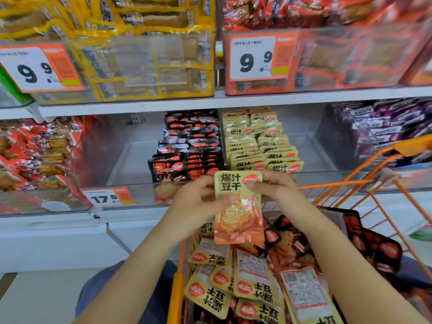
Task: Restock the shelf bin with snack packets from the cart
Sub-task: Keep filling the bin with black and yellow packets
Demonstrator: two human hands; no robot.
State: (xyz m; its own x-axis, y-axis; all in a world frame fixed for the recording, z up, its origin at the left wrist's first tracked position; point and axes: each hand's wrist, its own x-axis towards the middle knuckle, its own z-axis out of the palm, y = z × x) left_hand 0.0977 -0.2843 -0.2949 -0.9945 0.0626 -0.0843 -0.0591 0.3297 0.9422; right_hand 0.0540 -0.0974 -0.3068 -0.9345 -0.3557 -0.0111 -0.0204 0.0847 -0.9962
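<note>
A beige snack packet [238,206] is held upright, print facing the camera, just above the cart [350,190] and in front of the shelf bin [311,157]. The left hand [196,199] grasps its left edge; the right hand [275,188] pinches its upper right corner. Behind it, the bin's beige row [261,146] stands beside a black row [189,148], each filed upright toward the clear front lip. The step in hand appears to be carrying one packet from cart to bin. The next move likely calls for lifting it over the lip and slotting it at the front of the beige row, which sits nearly against that lip. Open bin floor lies left of the black row and right of the beige. More loose packets [252,284] lie in the cart below.
</note>
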